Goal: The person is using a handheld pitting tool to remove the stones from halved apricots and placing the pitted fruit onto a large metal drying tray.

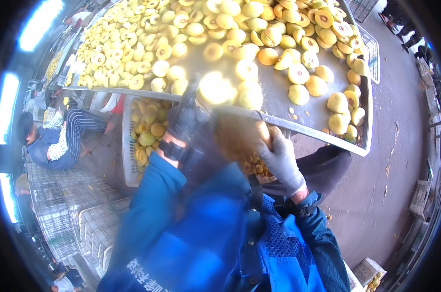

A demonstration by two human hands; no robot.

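Observation:
A metal tray [330, 137] holds many halved yellow peaches [298, 73], some with the pit cavity showing. My left hand [187, 115], in a dark glove, is at the tray's near edge, one finger reaching up beside a bright glare; blur hides whether it holds anything. Just below the rim, my right hand [282, 160] wears a pale grey glove. Its thumb and fingers close on a yellowish object [263, 134], partly lost in a brown blur, whose kind I cannot tell. Brown pits or scraps [257, 166] lie under the hands.
A white plastic crate [128, 160] of peaches stands left, below the tray. Stacked crates [54, 204] fill the lower left. A seated person [56, 142] works at far left. Another crate [372, 54] is beyond the tray's right side. A crate with fruit [366, 270] sits at lower right.

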